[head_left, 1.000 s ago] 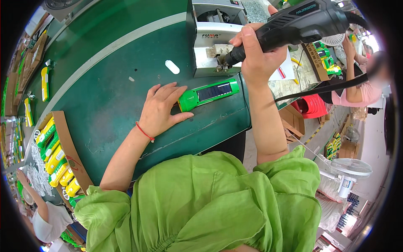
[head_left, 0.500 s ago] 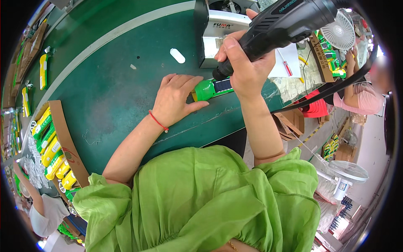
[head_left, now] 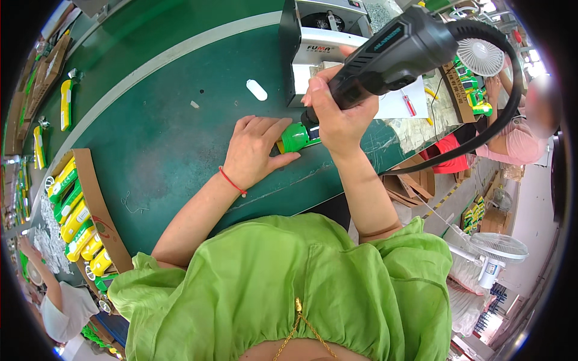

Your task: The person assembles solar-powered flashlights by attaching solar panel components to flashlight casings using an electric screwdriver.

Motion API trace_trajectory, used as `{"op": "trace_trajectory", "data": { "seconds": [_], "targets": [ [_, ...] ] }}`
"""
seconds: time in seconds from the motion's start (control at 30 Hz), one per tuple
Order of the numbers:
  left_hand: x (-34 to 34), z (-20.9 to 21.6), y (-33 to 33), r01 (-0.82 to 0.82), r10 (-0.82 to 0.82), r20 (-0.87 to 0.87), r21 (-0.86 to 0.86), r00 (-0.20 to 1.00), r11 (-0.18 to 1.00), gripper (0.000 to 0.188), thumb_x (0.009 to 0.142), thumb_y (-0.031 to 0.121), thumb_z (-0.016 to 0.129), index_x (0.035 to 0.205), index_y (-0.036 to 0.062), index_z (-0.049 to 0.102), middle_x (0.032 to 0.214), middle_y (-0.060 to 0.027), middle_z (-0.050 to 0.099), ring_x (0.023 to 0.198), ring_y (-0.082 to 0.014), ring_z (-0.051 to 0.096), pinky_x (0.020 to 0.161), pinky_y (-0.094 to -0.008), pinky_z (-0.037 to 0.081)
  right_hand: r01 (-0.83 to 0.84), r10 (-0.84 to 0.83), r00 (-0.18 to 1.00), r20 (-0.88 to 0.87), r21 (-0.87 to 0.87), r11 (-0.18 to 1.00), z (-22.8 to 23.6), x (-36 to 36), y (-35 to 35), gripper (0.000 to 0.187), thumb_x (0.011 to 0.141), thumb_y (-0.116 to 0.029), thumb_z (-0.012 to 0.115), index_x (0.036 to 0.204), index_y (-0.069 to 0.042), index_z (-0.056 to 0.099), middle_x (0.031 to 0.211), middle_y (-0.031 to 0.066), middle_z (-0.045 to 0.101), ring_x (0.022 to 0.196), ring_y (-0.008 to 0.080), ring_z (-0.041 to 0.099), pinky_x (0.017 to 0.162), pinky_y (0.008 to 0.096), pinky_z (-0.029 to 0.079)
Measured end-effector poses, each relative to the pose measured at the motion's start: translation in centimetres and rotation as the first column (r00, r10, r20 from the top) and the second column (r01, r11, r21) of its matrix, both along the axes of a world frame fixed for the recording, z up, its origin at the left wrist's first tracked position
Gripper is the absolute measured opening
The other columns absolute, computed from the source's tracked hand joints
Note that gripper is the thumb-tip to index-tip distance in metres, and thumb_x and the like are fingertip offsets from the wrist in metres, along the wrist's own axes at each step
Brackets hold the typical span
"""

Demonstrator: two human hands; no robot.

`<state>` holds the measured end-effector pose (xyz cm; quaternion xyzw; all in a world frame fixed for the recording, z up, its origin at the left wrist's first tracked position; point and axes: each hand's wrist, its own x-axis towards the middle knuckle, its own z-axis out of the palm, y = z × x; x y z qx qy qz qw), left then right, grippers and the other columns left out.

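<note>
My left hand [head_left: 257, 145] lies on the green table, its fingers and thumb closed round the end of a green and yellow flashlight [head_left: 294, 138]. The flashlight lies on its side, and a dark panel on its body is partly hidden. In my right hand [head_left: 342, 118] is a black corded electric screwdriver [head_left: 394, 54], tilted with its nose down at the flashlight. My right hand hides most of the flashlight's right part. Whether the tip touches a screw I cannot tell. A white oval piece [head_left: 256, 90] lies beyond my left hand.
A metal screw feeder machine [head_left: 322, 60] stands beyond the flashlight. To its right are a white sheet [head_left: 388, 108] and a red screwdriver [head_left: 409, 106]. At left, a cardboard box [head_left: 96, 204] holds several flashlights. The thick black cable [head_left: 515, 90] loops down at right. Co-workers sit on both sides.
My right hand and the electric screwdriver have shifted slightly left and nearer to me, over more of the flashlight. The cable now bows out further. My left hand keeps its hold.
</note>
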<state>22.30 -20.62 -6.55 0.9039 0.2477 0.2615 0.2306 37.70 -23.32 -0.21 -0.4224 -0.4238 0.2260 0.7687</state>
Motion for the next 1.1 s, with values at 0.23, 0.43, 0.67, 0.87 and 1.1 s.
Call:
{"op": "trace_trajectory", "data": {
  "seconds": [0.23,0.43,0.67,0.87,1.1],
  "targets": [
    [-0.2,0.2,0.1,0.024,-0.024,-0.011,0.010,1.000,1.000,0.059,0.068,0.035,0.080,0.116,0.0062,0.062,0.105,-0.0099,0.065,0.093,-0.0287,0.060,0.091,-0.0427,0.043,-0.166,0.170,0.984,0.045,-0.089,0.982,0.6,0.3,-0.4,0.039,0.079,0.011,0.066,0.106,-0.001,0.042,0.081,0.0057,0.059,0.067,0.0093,0.058,0.056,0.0233,0.047],
    [0.0,0.0,-0.1,0.013,-0.013,-0.007,0.007,1.000,1.000,0.059,0.069,0.035,0.080,0.117,0.0065,0.061,0.105,-0.0092,0.065,0.093,-0.0280,0.060,0.091,-0.0419,0.043,-0.009,0.021,0.991,0.136,-0.089,0.996,-0.3,-0.2,-0.5,0.058,0.080,0.007,0.065,0.131,0.004,0.039,0.079,0.0068,0.061,0.064,0.0115,0.060,0.061,0.0252,0.050],
    [-0.9,0.2,0.5,0.050,-0.050,-0.021,0.006,0.999,0.999,0.059,0.069,0.035,0.080,0.118,0.0079,0.061,0.105,-0.0077,0.067,0.095,-0.0270,0.062,0.093,-0.0401,0.042,0.086,-0.093,0.995,0.037,0.153,0.985,2.8,2.3,-1.5,0.070,0.083,0.007,0.063,0.142,0.006,0.026,0.080,0.0052,0.062,0.063,0.0103,0.059,0.061,0.0263,0.051],
    [-1.3,0.9,1.8,0.010,-0.010,-0.065,0.000,0.998,1.000,0.059,0.069,0.032,0.081,0.120,0.0096,0.061,0.113,-0.0084,0.066,0.100,-0.0269,0.061,0.093,-0.0395,0.042,0.151,-0.203,0.947,0.250,0.213,0.965,4.3,5.8,0.3,0.065,0.084,0.006,0.055,0.140,0.008,0.022,0.073,0.0102,0.060,0.060,0.0161,0.059,0.064,0.0338,0.054],
    [-1.5,0.7,1.3,0.020,-0.020,-0.003,0.006,1.000,1.000,0.060,0.069,0.029,0.081,0.123,0.0113,0.060,0.118,-0.0077,0.063,0.102,-0.0255,0.061,0.091,-0.0383,0.043,0.153,-0.201,0.937,0.285,0.181,0.971,3.5,5.4,1.1,0.062,0.085,0.002,0.058,0.137,0.012,0.025,0.071,0.0092,0.062,0.058,0.0155,0.061,0.067,0.0317,0.054]
  ]
}}
